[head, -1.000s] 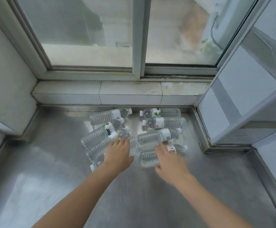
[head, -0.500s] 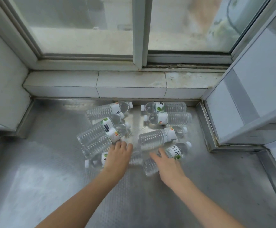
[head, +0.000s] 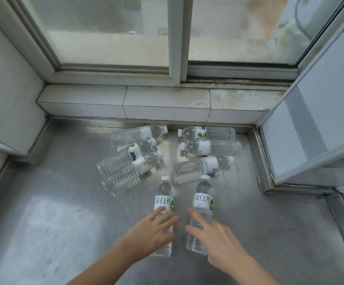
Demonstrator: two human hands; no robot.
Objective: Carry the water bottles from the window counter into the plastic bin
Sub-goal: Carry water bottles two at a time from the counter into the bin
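Several clear water bottles with white labels lie on the steel window counter. My left hand grips the lower body of one water bottle, whose cap points toward the window. My right hand grips a second water bottle just to its right, parallel to the first. Behind them, three bottles lie in a slanted cluster on the left and three more lie on the right. The plastic bin is out of view.
A tiled ledge and a sliding window close off the far side. A white wall stands on the left and a white cabinet panel on the right, with a raised steel rim at its foot.
Both hands have taken hold of the two nearest bottles, turned them caps-away and pulled them toward me, out of the pile. The view has tilted slightly upward.
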